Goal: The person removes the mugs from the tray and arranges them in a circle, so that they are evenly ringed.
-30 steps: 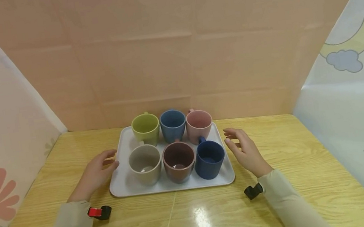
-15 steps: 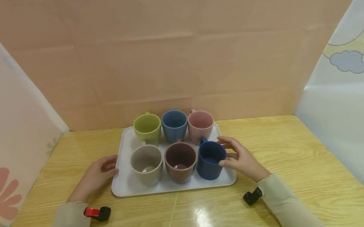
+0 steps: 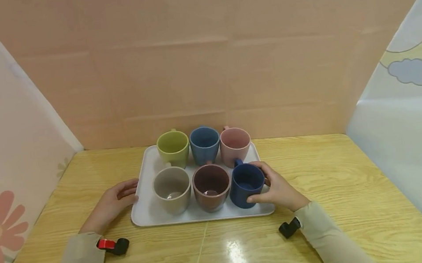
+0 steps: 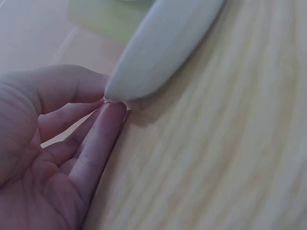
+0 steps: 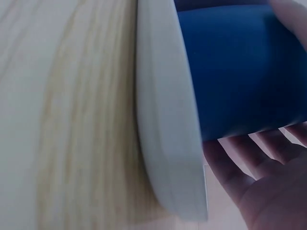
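Observation:
A white tray [image 3: 147, 217] bears several mugs standing upright in two rows. My left hand [image 3: 114, 206] is at the tray's left edge. In the left wrist view, its thumb and fingers [image 4: 100, 143] meet at the tray's rim [image 4: 153, 52], pinching it. My right hand [image 3: 279, 191] curves round the dark blue mug [image 3: 243, 194] at the front right, thumb on the near side and fingers behind it. The right wrist view shows the blue mug wall [image 5: 240, 72] between the thumb and the fingers [image 5: 259, 158], above the tray's edge.
Beside the dark blue mug stand a brown mug [image 3: 212, 198] and a beige mug [image 3: 174, 201]. Behind are a green mug [image 3: 174, 154], a lighter blue mug [image 3: 205, 152] and a pink mug [image 3: 233, 150]. A peach sheet [image 3: 202, 61] rises behind the wooden table [image 3: 172, 261].
My right hand has moved left from beside the tray and closed round the dark blue mug. My left hand has settled slightly lower against the tray's edge. The head view has shifted slightly.

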The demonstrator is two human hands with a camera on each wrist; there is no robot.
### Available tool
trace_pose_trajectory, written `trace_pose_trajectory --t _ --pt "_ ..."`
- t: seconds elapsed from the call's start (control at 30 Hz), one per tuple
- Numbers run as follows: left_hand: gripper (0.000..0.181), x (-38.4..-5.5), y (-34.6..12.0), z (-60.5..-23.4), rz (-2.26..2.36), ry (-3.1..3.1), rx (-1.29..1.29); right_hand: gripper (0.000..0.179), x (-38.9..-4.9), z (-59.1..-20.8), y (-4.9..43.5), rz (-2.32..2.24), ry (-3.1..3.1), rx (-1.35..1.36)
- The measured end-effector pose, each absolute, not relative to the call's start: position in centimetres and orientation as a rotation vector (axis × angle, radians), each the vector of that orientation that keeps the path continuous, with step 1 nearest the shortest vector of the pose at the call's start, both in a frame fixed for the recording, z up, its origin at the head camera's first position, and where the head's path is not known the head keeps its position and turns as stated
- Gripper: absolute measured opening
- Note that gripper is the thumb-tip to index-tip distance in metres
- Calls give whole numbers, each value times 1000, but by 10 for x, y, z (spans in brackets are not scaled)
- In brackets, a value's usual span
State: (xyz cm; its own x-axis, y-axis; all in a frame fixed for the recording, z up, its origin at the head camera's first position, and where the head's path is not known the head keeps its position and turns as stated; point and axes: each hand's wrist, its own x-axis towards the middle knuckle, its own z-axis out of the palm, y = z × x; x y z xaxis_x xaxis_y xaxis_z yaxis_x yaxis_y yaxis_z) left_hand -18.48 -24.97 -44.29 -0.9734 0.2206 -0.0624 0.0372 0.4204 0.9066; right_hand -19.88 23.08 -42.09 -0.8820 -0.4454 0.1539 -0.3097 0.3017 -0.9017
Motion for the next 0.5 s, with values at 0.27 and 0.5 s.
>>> trace_pose_trajectory --t 0.27,0.5 --pt "62 -186 -253 -449 1622 2484 235 85 -199 -425 232 -1633 2474 -708" --pt "63 -183 -252 -452 1644 2474 235 82 -199 -428 230 -1659 2501 -687"
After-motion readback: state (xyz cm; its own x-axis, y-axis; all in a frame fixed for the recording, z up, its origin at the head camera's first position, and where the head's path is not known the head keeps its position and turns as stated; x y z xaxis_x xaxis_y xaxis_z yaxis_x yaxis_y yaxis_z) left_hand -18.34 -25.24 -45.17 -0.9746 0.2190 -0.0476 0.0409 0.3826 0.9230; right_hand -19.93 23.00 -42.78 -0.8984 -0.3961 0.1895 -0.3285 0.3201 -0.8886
